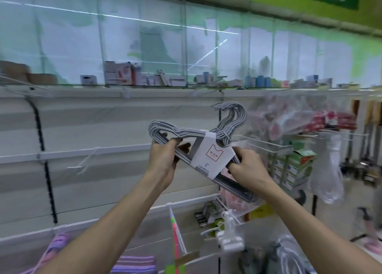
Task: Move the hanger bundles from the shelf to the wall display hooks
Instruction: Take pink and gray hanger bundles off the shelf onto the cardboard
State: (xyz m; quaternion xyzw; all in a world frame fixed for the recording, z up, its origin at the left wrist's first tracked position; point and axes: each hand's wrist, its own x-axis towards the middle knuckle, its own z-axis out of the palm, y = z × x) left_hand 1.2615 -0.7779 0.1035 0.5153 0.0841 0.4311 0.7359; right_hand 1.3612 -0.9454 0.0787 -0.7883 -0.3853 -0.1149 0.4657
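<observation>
A bundle of grey hangers [171, 132] with a white paper label round its middle is held up in front of the wall panel, tilted down to the right, hooks pointing up. My left hand [165, 160] grips the bundle's left shoulder end. My right hand [248, 168] grips the lower right part of the bundle beside the label. A bare white wall display hook [86, 160] sticks out of the panel to the left of the bundle. Another bare hook [125, 91] sits higher up.
Bagged goods [289, 116] hang on hooks to the right. A wire basket with boxes [293, 166] stands below them. Small boxes line the top shelf [124, 75]. Purple hanger bundles [134, 264] and white clips [227, 238] hang low in front.
</observation>
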